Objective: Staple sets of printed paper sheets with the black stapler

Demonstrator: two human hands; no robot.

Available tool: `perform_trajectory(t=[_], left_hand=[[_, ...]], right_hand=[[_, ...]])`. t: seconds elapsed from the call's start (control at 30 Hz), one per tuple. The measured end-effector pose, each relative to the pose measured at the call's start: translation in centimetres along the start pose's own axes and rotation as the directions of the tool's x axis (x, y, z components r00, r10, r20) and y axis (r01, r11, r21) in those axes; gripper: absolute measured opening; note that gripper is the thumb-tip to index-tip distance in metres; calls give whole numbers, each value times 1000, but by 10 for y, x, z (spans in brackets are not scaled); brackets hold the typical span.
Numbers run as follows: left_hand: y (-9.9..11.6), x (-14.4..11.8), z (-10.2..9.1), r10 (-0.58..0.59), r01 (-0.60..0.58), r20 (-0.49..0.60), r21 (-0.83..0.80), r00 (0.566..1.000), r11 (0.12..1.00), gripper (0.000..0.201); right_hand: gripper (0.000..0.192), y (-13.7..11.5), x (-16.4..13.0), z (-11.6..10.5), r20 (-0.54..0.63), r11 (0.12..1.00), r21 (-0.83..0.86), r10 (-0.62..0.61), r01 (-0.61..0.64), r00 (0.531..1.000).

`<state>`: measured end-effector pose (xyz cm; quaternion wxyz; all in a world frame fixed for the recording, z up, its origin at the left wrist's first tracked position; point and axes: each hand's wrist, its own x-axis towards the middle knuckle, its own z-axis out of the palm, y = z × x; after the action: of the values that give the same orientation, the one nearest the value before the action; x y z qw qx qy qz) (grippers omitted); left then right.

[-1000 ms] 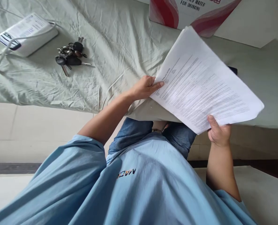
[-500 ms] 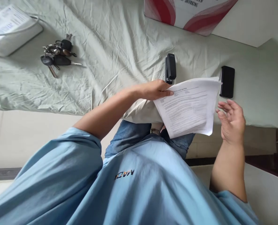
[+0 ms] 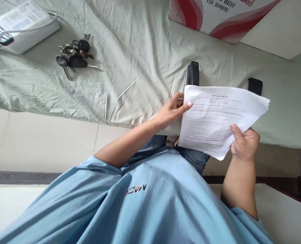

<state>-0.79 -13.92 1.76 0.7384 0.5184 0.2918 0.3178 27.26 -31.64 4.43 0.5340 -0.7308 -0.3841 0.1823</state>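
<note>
a white box [image 3: 23, 28] with a printed label is lying at the far left corner of the bed [image 3: 130, 67], a white cable [image 3: 25, 30] looping across it. just to its right a bunch of keys [image 3: 72, 57] is resting on the wrinkled pale green sheet, well apart from the hands. the left hand [image 3: 173, 110] is pinching the upper left corner of the papers [image 3: 216, 118], thumb on the printed top page and the other fingers curling behind it. a black stapler [image 3: 193, 73] is lying on the sheet just beyond that corner, its near end hidden by the papers. the papers are being held in the air above the near edge of the bed and over the lap, top page facing up and fanning slightly at the right. a red and white carton [image 3: 216, 17] is sitting at the far edge of the bed. the right hand [image 3: 244, 144] is gripping the lower right edge of the papers, thumb on top. a small black object [image 3: 255, 85] is lying on the sheet just past the papers' upper right corner.
</note>
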Motion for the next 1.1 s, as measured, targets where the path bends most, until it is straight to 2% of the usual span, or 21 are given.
perform_trajectory(t=[0.07, 0.23, 0.4, 0.57, 0.73, 0.83, 0.97, 1.1], left_hand=[[-3, -4, 9, -6, 6, 15, -44, 1000, 999, 79], [-5, -4, 18, -45, 53, 57, -155, 997, 986, 78], [-6, -4, 17, -85, 89, 54, -78, 995, 993, 72], [-9, -3, 16, -48, 48, 17, -1, 999, 999, 76], [-10, -5, 10, -61, 56, 64, 77, 996, 995, 77], [-8, -7, 7, -63, 59, 123, 37, 990, 998, 75], [-6, -7, 8, -41, 48, 104, -70, 994, 996, 76], [-7, -6, 11, -84, 81, 67, 38, 994, 996, 79]], right_hand=[[35, -2, -8, 3, -46, 1000, 19, 7, -7, 999], [39, -1, -17, 3, -19, 999, 42, 21, -20, 1000], [47, -3, -15, 6, 6, 1000, 22, 5, -5, 1000], [47, -10, -11, 11, 52, 1000, -21, 15, -14, 999], [52, -9, 2, 9, -68, 999, 2, -43, 43, 997], [47, -11, 4, 9, -116, 997, 21, -70, 72, 991], [42, -16, 0, 12, -44, 999, 33, -28, 29, 999], [45, -20, 6, 18, 4, 996, 78, 53, -53, 999]])
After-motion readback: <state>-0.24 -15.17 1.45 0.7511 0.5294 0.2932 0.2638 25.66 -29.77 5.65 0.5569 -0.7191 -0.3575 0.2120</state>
